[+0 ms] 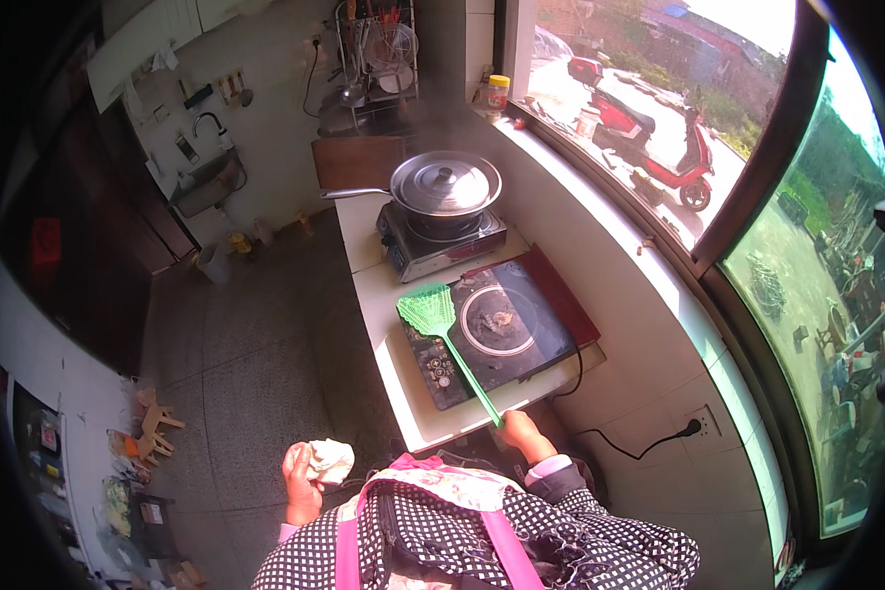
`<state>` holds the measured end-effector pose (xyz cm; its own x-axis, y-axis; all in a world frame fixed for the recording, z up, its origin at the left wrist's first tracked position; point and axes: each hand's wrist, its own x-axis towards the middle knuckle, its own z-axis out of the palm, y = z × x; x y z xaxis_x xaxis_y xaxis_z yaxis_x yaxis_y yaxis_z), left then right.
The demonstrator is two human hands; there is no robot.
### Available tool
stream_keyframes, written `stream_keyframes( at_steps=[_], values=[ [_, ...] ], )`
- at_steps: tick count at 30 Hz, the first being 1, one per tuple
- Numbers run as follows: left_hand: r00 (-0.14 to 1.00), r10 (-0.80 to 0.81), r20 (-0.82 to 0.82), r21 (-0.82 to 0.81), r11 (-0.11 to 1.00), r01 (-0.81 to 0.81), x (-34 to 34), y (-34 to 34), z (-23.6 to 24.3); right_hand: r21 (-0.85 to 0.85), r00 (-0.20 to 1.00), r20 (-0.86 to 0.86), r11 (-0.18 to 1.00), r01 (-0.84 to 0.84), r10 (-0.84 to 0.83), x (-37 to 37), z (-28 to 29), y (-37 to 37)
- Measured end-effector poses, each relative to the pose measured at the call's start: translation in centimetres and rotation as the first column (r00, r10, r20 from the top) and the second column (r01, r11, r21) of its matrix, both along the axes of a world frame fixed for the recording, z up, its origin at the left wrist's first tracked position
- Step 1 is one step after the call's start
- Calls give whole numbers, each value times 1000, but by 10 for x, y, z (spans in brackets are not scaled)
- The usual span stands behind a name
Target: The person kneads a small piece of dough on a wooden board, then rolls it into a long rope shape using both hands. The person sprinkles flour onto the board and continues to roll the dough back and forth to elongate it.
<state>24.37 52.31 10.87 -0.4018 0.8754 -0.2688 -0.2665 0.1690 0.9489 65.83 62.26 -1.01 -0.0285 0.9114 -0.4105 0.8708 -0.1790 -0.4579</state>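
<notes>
A green fly swatter (429, 311) slants over the induction cooktop (498, 321), its mesh head above the cooktop's left edge. My right hand (523, 436) is closed round the end of its handle, just past the counter's front edge. On the left, over the floor, my left hand (301, 484) grips a pale, lumpy white piece (330, 460). Whether that is a bun or a wadded cloth cannot be made out. Behind the cooktop, a lidded pan (445, 183) rests on a second, silver-edged cooker (442, 242), its long handle pointing left.
The white counter (388, 359) runs along the window wall. A black power cord (641, 452) leads to a wall socket. A jar with a yellow lid (499, 92) stands on the sill. Across the room are a sink (205, 185), a bin (213, 264) and a small wooden stool (155, 429).
</notes>
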Motion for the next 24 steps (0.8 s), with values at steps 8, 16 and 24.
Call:
stream_keyframes(
  at_steps=[8, 16, 24],
  values=[
    [997, 3, 73, 3, 1000, -3, -4, 4, 4, -55, 998, 65, 998, 2, 1, -11, 19, 0],
    [1000, -8, 30, 8, 1000, 8, -14, 3, -3, 187, 989, 105, 979, 79, -100, -23, 17, 8],
    [998, 56, 43, -42, 998, -54, -13, 0, -1, 465, 985, -164, 877, 121, -49, -28, 13, 8]
  ],
)
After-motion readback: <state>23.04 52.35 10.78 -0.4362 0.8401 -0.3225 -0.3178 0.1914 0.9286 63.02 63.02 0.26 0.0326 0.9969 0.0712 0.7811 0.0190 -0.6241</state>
